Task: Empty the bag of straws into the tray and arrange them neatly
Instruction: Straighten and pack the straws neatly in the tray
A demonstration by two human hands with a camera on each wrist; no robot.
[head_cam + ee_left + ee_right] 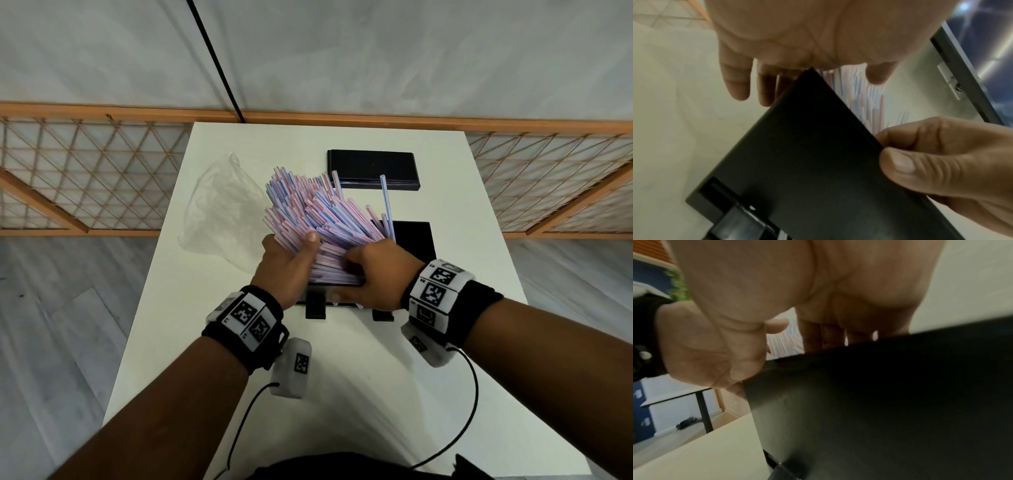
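Note:
A heap of pink, blue and white striped straws [318, 212] fans up out of a black tray [414, 240] in the middle of the white table. My left hand [291, 246] grips the heap's left side, thumb on top. In the left wrist view its thumb [877, 74] hangs over the straws [865, 97] and its fingers [735, 81] reach past the tray's corner [807, 154]. My right hand [349, 277] curls its fingers over the front rim into the straws. Its thumb [900, 164] presses the outside of the front wall [879, 394]. The empty clear bag [219, 209] lies to the left.
A flat black lid [373, 168] lies behind the tray. One straw [386, 202] sticks up toward it. Two black latches [315, 308] jut from the tray's front. A wooden lattice fence [85, 171] runs beyond the table's far edge.

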